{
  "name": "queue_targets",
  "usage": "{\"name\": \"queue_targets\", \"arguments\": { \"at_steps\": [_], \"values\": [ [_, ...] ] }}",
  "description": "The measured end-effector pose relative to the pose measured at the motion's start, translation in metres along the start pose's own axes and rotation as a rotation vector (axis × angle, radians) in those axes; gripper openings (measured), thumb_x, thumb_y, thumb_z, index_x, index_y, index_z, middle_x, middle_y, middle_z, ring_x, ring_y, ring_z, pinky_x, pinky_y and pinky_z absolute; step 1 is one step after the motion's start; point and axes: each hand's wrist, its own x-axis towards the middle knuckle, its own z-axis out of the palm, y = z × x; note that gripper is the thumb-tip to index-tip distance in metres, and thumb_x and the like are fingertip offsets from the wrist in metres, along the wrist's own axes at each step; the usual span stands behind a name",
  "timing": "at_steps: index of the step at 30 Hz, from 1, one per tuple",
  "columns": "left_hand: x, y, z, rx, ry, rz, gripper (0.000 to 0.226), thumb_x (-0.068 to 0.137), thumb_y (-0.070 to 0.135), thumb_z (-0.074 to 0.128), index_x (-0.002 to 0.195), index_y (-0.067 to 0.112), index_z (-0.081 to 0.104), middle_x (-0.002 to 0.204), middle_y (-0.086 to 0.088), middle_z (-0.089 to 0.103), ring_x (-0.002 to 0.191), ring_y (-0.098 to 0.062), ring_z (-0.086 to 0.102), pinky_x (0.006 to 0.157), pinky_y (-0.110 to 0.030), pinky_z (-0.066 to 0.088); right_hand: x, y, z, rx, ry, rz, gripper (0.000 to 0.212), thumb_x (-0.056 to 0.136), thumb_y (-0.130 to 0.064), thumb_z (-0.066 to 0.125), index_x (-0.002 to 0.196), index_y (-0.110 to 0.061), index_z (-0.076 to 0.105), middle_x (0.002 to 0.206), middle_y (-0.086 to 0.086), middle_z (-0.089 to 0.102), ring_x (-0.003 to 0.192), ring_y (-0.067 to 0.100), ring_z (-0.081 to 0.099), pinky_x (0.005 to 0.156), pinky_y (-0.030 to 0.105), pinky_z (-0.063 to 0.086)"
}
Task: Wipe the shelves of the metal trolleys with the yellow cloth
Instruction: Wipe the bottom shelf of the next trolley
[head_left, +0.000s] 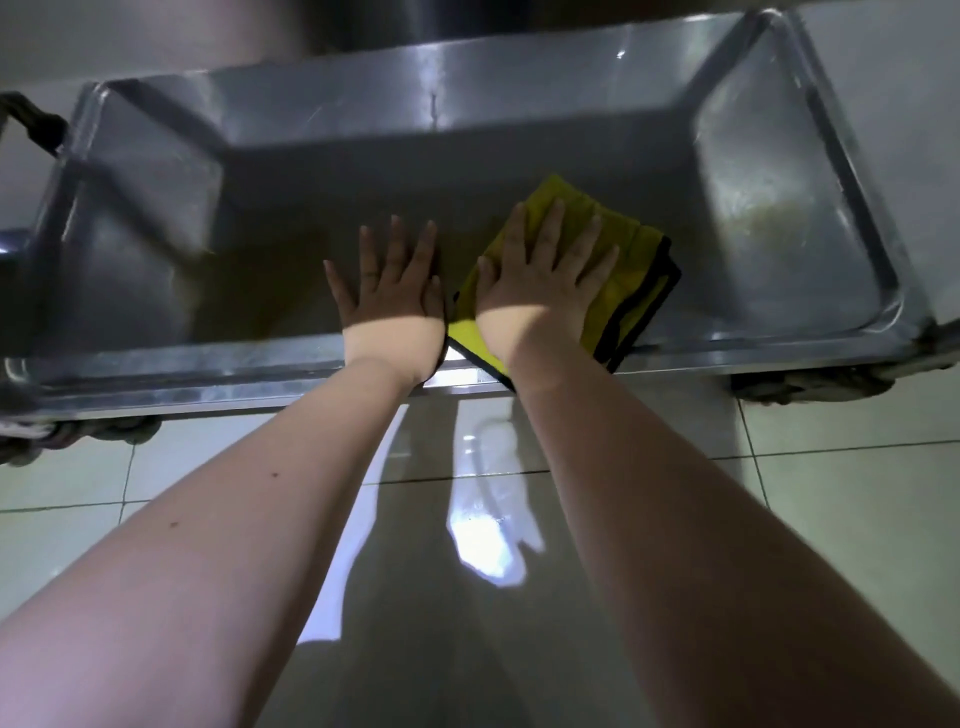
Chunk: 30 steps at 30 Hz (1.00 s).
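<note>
Pale glossy floor tiles (831, 519) filled the lower half of the head view. Across the upper half stretched the bottom shelf (291, 208) of a metal trolley (208, 387), with a dark castor (810, 384) under its right end. In the middle of the frame the yellow cloth (641, 270), folded and edged in black, lay flat on the shelf near the front rim, one corner overhanging it. The right hand (540, 291) pressed down on the cloth, its fingers (556, 223) straight and spread, gripping nothing. Just beside it to the left, the left hand (389, 296) rested palm-down on bare metal, its fingers likewise straight. A brownish smear (763, 218) showed toward the right of the shelf, well apart from the cloth.

To wipe well, the flat palm probably needed even pressure and overlapping strokes carried out to that smear and into the corners, while the left hand steadied the trolley against rolling. No brand, label or writing could be read.
</note>
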Motion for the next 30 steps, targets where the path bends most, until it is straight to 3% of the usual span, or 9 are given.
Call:
{"name": "queue_targets", "arguments": {
  "at_steps": [4, 6, 9, 13, 18, 22, 25, 30],
  "values": [
    [0.004, 0.0, 0.001, 0.046, -0.076, 0.005, 0.052, 0.103, 0.045, 0.017, 0.154, 0.042, 0.004, 0.164, 0.003, -0.005, 0.15, -0.025, -0.012, 0.116, -0.059, -0.01, 0.03, 0.076, -0.015, -0.081, -0.002, -0.263, 0.063, 0.096, -0.06, 0.023, 0.154, -0.039, 0.011, 0.164, -0.005, 0.005, 0.148, 0.04, -0.004, 0.117, 0.056, -0.006],
    [0.005, -0.001, 0.001, 0.061, -0.089, 0.009, 0.052, 0.103, 0.045, 0.015, 0.153, 0.044, 0.003, 0.164, 0.003, -0.006, 0.15, -0.025, -0.01, 0.116, -0.06, -0.009, 0.043, 0.126, -0.025, -0.06, -0.012, -0.192, 0.066, 0.094, -0.063, 0.028, 0.154, -0.041, 0.009, 0.163, -0.009, 0.005, 0.147, 0.043, -0.003, 0.117, 0.053, -0.004],
    [0.006, 0.002, 0.003, 0.064, -0.093, 0.009, 0.052, 0.103, 0.044, 0.014, 0.153, 0.044, 0.002, 0.164, 0.004, -0.005, 0.15, -0.024, -0.007, 0.116, -0.059, -0.008, 0.053, 0.164, -0.035, -0.156, -0.044, 0.004, 0.071, 0.09, -0.071, 0.018, 0.153, -0.044, 0.0, 0.164, -0.005, -0.003, 0.145, 0.046, -0.008, 0.116, 0.055, -0.01],
    [0.009, 0.001, 0.003, 0.07, -0.1, -0.003, 0.052, 0.103, 0.043, 0.014, 0.153, 0.044, 0.001, 0.164, 0.005, -0.005, 0.15, -0.024, -0.007, 0.116, -0.059, -0.008, 0.054, 0.119, -0.03, -0.128, -0.065, 0.035, 0.064, 0.095, -0.064, 0.016, 0.154, -0.042, 0.003, 0.164, -0.002, -0.003, 0.145, 0.047, -0.008, 0.117, 0.059, -0.003],
    [0.01, -0.001, 0.003, 0.046, -0.097, -0.013, 0.052, 0.103, 0.04, 0.018, 0.153, 0.044, 0.003, 0.164, 0.006, -0.004, 0.15, -0.023, -0.006, 0.116, -0.059, -0.008, 0.034, 0.018, -0.012, -0.163, -0.097, -0.343, 0.061, 0.096, -0.058, 0.018, 0.153, -0.042, 0.005, 0.164, -0.007, -0.005, 0.146, 0.044, -0.007, 0.117, 0.056, -0.005],
    [0.009, -0.002, 0.002, -0.001, -0.097, -0.015, 0.052, 0.102, 0.042, 0.02, 0.152, 0.047, 0.006, 0.164, 0.007, -0.003, 0.15, -0.022, -0.006, 0.115, -0.058, -0.009, 0.028, 0.023, -0.01, -0.114, -0.074, -0.487, 0.057, 0.098, -0.059, 0.021, 0.152, -0.046, 0.007, 0.163, -0.014, 0.002, 0.149, 0.036, -0.002, 0.119, 0.05, -0.003],
    [0.009, -0.004, 0.003, 0.022, -0.101, 0.0, 0.052, 0.102, 0.045, 0.018, 0.152, 0.048, 0.004, 0.164, 0.007, -0.003, 0.15, -0.023, -0.006, 0.116, -0.058, -0.009, 0.042, 0.086, -0.019, -0.102, -0.035, -0.405, 0.059, 0.097, -0.059, 0.026, 0.152, -0.044, 0.013, 0.163, -0.011, 0.01, 0.149, 0.035, 0.007, 0.12, 0.047, 0.002],
    [0.009, 0.0, 0.005, 0.052, -0.098, 0.009, 0.052, 0.102, 0.046, 0.015, 0.152, 0.047, 0.001, 0.164, 0.005, -0.005, 0.15, -0.025, -0.007, 0.115, -0.06, -0.009, 0.051, 0.212, -0.047, -0.089, -0.038, -0.016, 0.064, 0.092, -0.065, 0.015, 0.152, -0.046, 0.009, 0.163, -0.011, 0.006, 0.148, 0.038, 0.005, 0.12, 0.051, 0.003]
  ]
}}
